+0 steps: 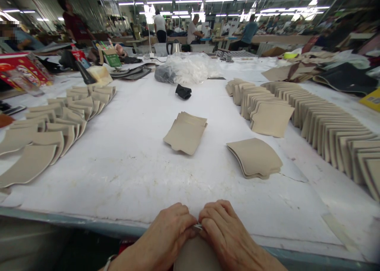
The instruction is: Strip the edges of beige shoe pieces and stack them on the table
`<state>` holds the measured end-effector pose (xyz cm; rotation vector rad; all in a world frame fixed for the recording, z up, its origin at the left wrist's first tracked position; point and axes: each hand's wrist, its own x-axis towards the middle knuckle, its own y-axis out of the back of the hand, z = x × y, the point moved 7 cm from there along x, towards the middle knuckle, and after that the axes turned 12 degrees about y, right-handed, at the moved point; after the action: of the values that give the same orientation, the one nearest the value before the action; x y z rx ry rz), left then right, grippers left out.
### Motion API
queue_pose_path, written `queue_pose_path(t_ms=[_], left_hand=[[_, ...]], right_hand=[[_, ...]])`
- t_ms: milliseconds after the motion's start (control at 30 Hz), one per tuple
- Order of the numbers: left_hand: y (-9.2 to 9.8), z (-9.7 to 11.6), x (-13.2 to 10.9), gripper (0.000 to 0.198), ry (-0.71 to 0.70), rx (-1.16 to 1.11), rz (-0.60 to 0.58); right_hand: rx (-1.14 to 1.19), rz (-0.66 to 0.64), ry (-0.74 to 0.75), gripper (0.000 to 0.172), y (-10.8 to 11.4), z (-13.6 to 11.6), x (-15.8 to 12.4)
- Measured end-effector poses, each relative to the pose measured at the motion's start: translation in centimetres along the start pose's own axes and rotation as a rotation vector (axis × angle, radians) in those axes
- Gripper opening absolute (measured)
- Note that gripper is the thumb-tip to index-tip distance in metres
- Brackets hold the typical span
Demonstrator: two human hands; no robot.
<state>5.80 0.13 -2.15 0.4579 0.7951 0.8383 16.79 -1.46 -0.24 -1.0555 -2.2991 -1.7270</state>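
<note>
My left hand and my right hand meet at the near table edge, fingers curled and pinched together over a small pale thing between the fingertips that I cannot make out. A beige cut piece lies just beneath both hands, mostly hidden. Further out on the white table rest a small stack of beige pieces in the middle and another stack to its right.
Overlapping rows of beige pieces fan out at the left and at the right. A black scrap and a clear plastic bag lie further back. Several people stand or sit at distant tables.
</note>
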Motion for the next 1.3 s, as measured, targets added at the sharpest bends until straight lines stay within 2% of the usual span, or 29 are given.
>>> queue_pose_path(t_ms=[267,333,467,567,733,933,1133,1233,1300], left_hand=[[3.9,0.8,-0.2,0.007,0.134,-0.457,-0.170],[3.6,0.5,-0.2,0.013,0.143,-0.529,-0.235],[1.5,-1.0,-0.5,0.020,0.201,-0.634,-0.320],[0.9,-1.2,-0.8,0.020,0.182,-0.545,-0.297],[2.5,0.1,-0.3,0.027,0.088,-0.344,-0.196],[2.4,0.3,1.1,0.020,0.058,-0.228,-0.324],[2.3,0.8,1.8,0.012,0.022,-0.063,-0.325],[2.7,0.9,2.1,0.015,0.038,0.046,-0.205],[3.0,1.0,2.1,0.020,0.035,0.080,-0.139]], right_hand=[[0.097,0.121,-0.203,0.017,3.5,1.5,2.2],[0.103,0.114,-0.208,0.017,3.8,1.4,2.3],[0.235,0.017,-0.269,0.019,2.5,1.0,0.9],[0.319,-0.052,-0.324,0.020,1.6,0.5,-0.1],[0.250,-0.066,-0.282,0.020,0.7,0.2,0.2],[0.083,-0.030,-0.167,0.020,-0.5,-0.2,0.6],[0.008,-0.066,-0.068,0.013,-1.1,-1.1,0.9],[-0.045,0.054,0.022,0.017,-0.3,-2.0,1.2],[-0.066,0.138,0.030,0.019,0.6,-2.4,1.2]])
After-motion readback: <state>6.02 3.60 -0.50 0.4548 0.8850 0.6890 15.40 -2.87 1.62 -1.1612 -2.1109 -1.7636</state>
